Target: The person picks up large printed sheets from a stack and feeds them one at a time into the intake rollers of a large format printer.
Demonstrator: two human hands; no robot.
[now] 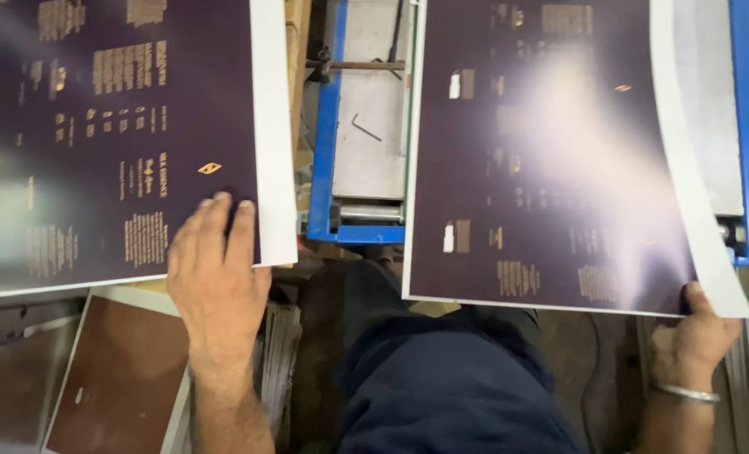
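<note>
Two large dark purple printed sheets with white margins and gold print fill the upper view. My left hand [214,269] rests flat, fingers together, on the near right corner of the left sheet [113,126]. My right hand [690,336], with a metal bangle on the wrist, pinches the near right corner of the right sheet [551,160], thumb on top. The right sheet curves up along its right edge and lies over a blue-framed machine bed [748,126].
Between the sheets a grey metal plate [370,109] with a blue frame holds a small hex key [364,128]. A brown sheet [118,378] lies lower left over a stack of sheets. My dark blue trouser leg [441,387] is below centre.
</note>
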